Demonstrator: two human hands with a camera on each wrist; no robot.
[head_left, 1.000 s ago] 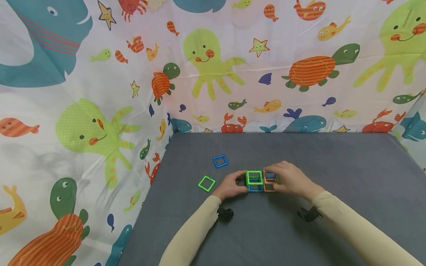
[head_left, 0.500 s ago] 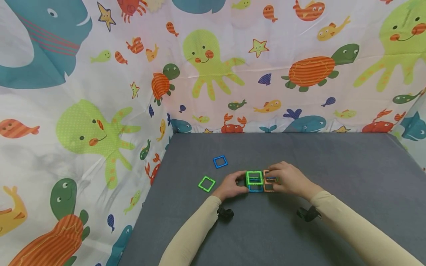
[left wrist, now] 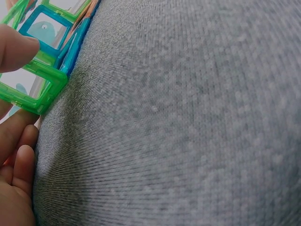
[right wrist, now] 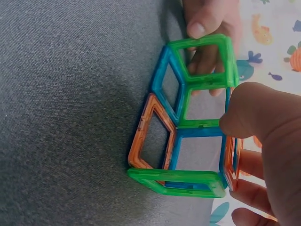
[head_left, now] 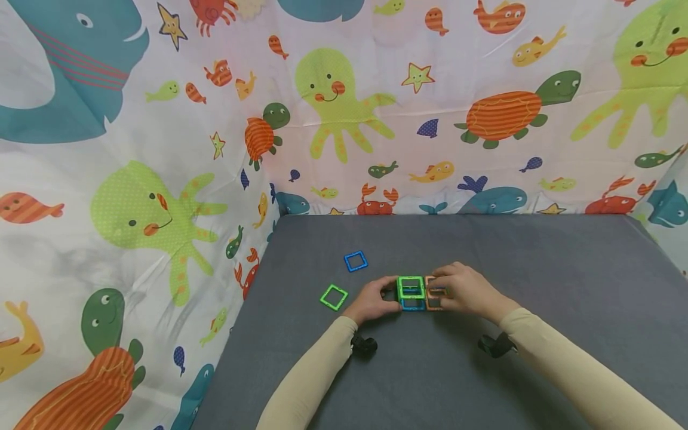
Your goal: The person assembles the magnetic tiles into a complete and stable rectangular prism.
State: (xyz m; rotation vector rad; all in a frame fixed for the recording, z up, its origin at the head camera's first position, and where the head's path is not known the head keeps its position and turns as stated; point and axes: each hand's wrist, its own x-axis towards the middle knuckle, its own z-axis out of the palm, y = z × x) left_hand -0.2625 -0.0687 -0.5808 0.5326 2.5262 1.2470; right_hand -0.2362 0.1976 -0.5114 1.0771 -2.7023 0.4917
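Foremost, a pale left sleeve [head_left: 306, 376] and a pale right sleeve [head_left: 583, 370] extended over a grey tabletop [head_left: 419, 382], each with a black fitting [head_left: 365, 345] near the cuff.

The left hand [head_left: 372, 300] was curled about one end of a block of joined frames [head_left: 411, 297]. Its thumb met the near corner and its fingers lay toward the far side, so that the left green end frame [right wrist: 229, 61] was held within the grip. The right hand [head_left: 467, 289] was bent over the opposite end and clamped on the block's far side: in the right wrist view the thumb lay before an upright orange frame [right wrist: 233, 174], the other fingers behind it.

The block thus stood on the tabletop between both hands, touching each. A blue front frame [head_left: 412, 309] adjoined an orange front frame [right wrist: 141, 132] to its right; a green top frame [head_left: 411, 278] covered the left part, and a right green end frame [right wrist: 178, 175] stood at the other end.

Left of the left hand, and apart from it, a loose green frame [head_left: 328, 304] lay flat; a loose blue frame [head_left: 359, 268] lay farther back.

Behind the tabletop hung a white curtain [head_left: 451, 65] printed with sea creatures.
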